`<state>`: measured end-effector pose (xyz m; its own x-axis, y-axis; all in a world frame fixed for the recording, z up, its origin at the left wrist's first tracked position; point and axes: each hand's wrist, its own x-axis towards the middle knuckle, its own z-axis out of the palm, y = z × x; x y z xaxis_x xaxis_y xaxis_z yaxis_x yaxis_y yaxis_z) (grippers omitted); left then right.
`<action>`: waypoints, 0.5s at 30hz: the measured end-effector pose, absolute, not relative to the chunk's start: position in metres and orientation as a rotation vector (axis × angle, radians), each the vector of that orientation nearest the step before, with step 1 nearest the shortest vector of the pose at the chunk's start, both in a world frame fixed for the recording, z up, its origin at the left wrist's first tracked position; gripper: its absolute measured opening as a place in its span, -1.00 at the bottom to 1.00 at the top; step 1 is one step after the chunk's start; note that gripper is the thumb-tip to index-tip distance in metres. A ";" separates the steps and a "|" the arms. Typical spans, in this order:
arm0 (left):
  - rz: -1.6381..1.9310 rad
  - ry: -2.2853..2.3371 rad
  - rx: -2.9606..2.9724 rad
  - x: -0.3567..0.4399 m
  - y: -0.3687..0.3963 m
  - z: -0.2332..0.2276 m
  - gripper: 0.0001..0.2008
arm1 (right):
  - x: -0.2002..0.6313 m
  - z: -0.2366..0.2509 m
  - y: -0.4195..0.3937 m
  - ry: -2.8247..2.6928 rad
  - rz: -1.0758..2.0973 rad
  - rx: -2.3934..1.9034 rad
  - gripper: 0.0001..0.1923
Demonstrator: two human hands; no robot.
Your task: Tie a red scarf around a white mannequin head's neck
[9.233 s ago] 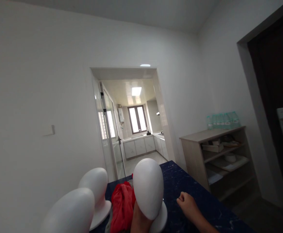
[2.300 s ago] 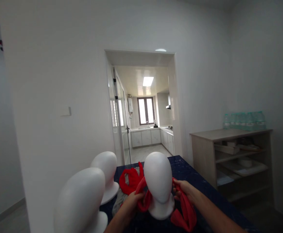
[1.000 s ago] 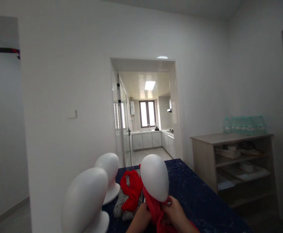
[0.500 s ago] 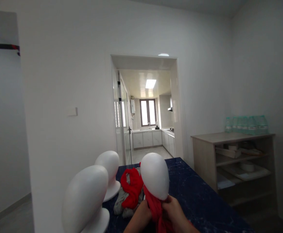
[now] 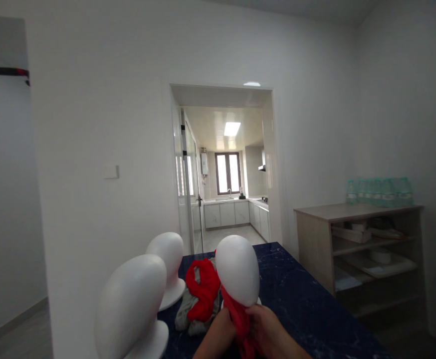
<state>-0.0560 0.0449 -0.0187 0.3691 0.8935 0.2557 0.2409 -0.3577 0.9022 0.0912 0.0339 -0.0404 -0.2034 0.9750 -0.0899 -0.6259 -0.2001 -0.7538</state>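
Observation:
A white mannequin head (image 5: 237, 269) stands on the table in front of me, with a red scarf (image 5: 239, 319) wrapped around its neck and hanging down toward me. My left hand (image 5: 222, 329) is closed at the left side of the scarf, its fingertips hidden behind the cloth. On the other side my right hand (image 5: 261, 321) grips the scarf just below the head, fingers bent into the folds. To the left of the head lies a heap of red cloth (image 5: 203, 289) on grey cloth (image 5: 184, 315).
Two more white mannequin heads, a near one (image 5: 131, 304) and a far one (image 5: 166, 262), stand at the left. The dark blue table (image 5: 300, 299) reaches toward a doorway. A wooden shelf unit (image 5: 315, 244) with bottles (image 5: 380, 192) on top stands at the right.
My right hand has shifted slightly left, closer to the scarf's middle. The mannequin head sits a touch further left; the cloths beside it have not moved.

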 end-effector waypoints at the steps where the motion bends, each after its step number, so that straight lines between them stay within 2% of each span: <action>1: 1.019 1.003 1.817 -0.055 0.046 -0.021 -0.71 | 0.091 -0.036 0.030 -0.707 1.698 -0.690 -0.61; 8: 1.093 1.065 1.843 -0.054 0.046 -0.027 -0.79 | 0.085 -0.034 0.026 -1.029 1.424 -0.693 -0.32; 15: 1.046 1.083 1.805 -0.054 0.043 -0.023 -0.77 | 0.085 -0.038 0.036 -1.060 1.284 -0.793 -0.47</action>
<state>-0.0545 0.0428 -0.0230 0.3011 0.9190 0.2546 0.2864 -0.3418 0.8951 0.0852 0.0363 -0.0384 -0.0349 0.9843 0.1730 -0.3564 0.1495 -0.9223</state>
